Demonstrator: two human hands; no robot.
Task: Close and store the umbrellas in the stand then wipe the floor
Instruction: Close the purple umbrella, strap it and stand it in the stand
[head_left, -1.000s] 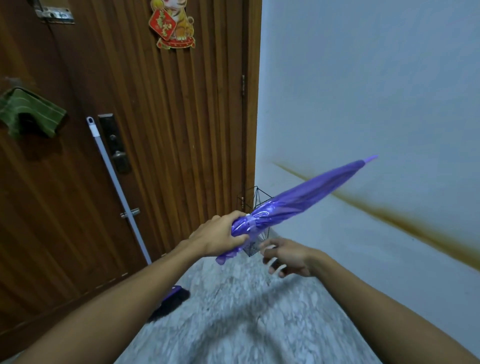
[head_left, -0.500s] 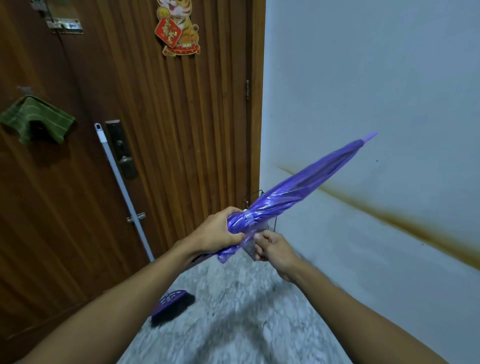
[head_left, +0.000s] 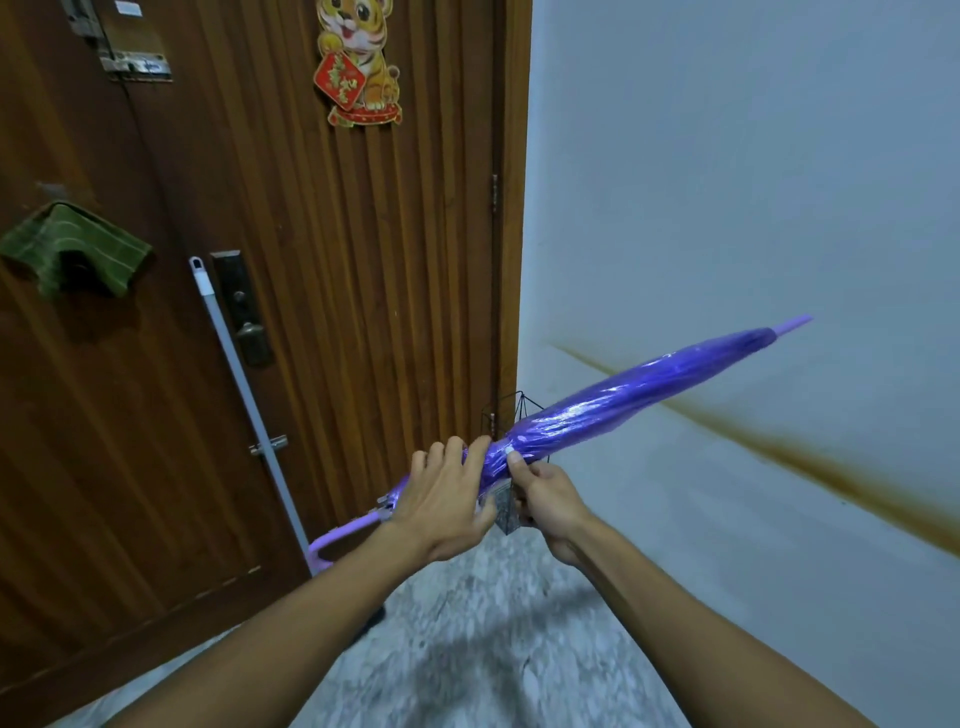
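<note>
A person's left hand (head_left: 448, 498) grips a furled purple umbrella (head_left: 639, 392) near its handle while the right hand (head_left: 545, 496) pinches its closure strap (head_left: 508, 451), the umbrella slanting up-right over a wire umbrella stand (head_left: 506, 415) in the corner beside a wooden door (head_left: 311, 260) with a tiger decoration (head_left: 358, 62), its writing unreadable.

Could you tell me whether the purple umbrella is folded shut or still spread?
Folded shut: the purple umbrella canopy is rolled tight around the shaft.
</note>
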